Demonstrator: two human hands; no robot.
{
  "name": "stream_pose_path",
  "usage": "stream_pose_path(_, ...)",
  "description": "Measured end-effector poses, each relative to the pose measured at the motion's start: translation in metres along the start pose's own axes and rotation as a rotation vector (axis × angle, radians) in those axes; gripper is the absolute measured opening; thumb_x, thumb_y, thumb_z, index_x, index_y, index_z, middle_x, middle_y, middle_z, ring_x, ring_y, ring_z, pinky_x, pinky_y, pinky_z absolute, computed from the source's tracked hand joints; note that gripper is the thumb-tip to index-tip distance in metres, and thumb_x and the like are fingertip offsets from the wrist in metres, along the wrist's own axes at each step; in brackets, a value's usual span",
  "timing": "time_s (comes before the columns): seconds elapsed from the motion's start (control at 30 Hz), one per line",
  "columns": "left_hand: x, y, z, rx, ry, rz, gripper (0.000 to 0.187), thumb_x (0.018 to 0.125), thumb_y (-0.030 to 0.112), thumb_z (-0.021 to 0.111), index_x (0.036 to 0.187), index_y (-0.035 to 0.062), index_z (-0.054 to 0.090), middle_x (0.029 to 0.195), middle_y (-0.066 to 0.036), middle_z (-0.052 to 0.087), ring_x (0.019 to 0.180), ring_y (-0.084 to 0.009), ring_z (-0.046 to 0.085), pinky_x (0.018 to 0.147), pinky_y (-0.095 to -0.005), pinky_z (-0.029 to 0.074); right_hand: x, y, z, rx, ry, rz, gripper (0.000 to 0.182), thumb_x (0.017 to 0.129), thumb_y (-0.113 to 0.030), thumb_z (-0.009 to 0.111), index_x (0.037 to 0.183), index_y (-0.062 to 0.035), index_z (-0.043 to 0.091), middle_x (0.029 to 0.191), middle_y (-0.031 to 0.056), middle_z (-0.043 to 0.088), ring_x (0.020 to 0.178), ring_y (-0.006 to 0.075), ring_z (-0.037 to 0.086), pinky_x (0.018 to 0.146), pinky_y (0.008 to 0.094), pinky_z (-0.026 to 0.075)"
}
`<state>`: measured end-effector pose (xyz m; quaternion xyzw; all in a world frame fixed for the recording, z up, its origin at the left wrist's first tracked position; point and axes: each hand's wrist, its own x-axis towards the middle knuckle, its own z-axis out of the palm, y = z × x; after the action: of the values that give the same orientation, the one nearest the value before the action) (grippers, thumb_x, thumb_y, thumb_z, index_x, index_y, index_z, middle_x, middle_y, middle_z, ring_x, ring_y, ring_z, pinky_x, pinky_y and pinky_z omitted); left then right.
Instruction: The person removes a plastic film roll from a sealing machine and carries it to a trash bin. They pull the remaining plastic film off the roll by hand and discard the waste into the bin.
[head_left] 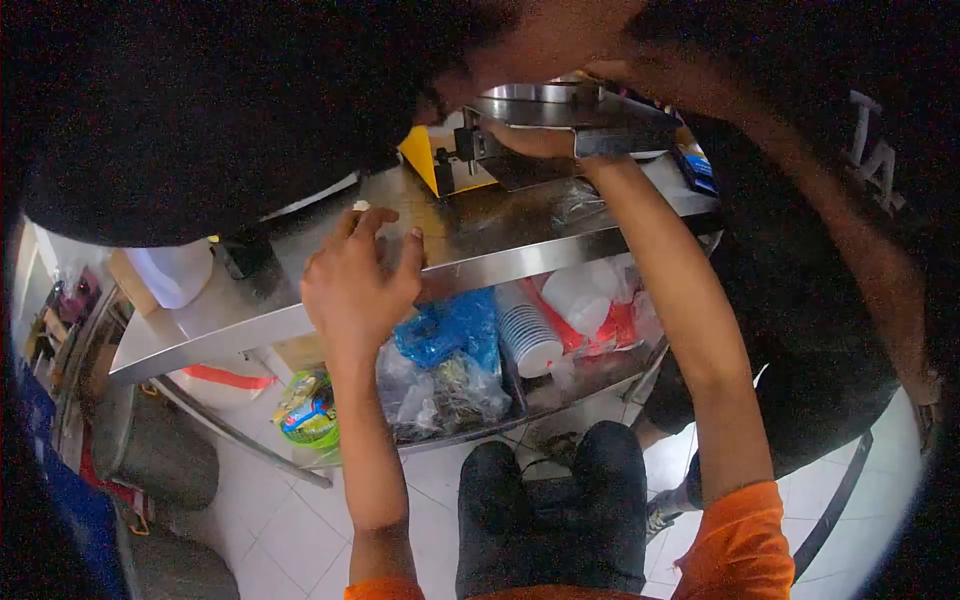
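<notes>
My left hand [360,275] is over the front edge of the steel table [520,262], its fingers apart and nothing held in them. A small whitish bit shows at one fingertip. My right hand [535,142] reaches into a metal machine [622,138] on the table, passing behind a steel plate. Its fingers are mostly hidden there, so I cannot make out what they touch. A yellow panel [428,160] and a black clamp-like fitting stand just left of that hand. Clear plastic film [578,203] lies on the tabletop below the machine.
Another person in dark clothes [800,330] leans over the machine from the right, one arm across the top. The shelf below holds stacked paper cups [532,345], a blue plastic bag [450,330] and a green packet [308,410]. Grey bins [160,450] stand at left.
</notes>
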<state>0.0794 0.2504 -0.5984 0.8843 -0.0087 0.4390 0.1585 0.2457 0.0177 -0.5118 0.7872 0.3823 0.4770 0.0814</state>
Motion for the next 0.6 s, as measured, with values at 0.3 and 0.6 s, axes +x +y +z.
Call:
stream_pose_path(0.3, 0.0, -0.004, 0.004, -0.017, 0.071, 0.071, 0.034, 0.081, 0.039, 0.064, 0.1, 0.0113, 0.069, 0.098, -0.011, 0.066, 0.089, -0.0331, 0.066, 0.076, -0.0422, 0.051, 0.001, 0.002, -0.009, 0.155, 0.001, 0.033, 0.039, 0.098, -0.036, 0.046, 0.125, -0.0068, 0.051, 0.118, 0.0102, 0.06, 0.107, 0.0233, 0.057, 0.095, 0.0386, 0.046)
stream_pose_path(0.6, -0.003, -0.004, 0.007, 0.024, 0.127, 0.059, 0.036, 0.081, 0.04, 0.064, 0.101, 0.0106, 0.069, 0.101, -0.011, 0.066, 0.091, -0.0328, 0.065, 0.078, -0.0429, 0.051, 0.024, 0.006, -0.054, 1.036, -0.129, 0.356, 0.041, 0.1, -0.031, 0.043, 0.128, -0.0014, 0.046, 0.121, 0.0143, 0.056, 0.11, 0.0223, 0.055, 0.098, 0.0355, 0.044)
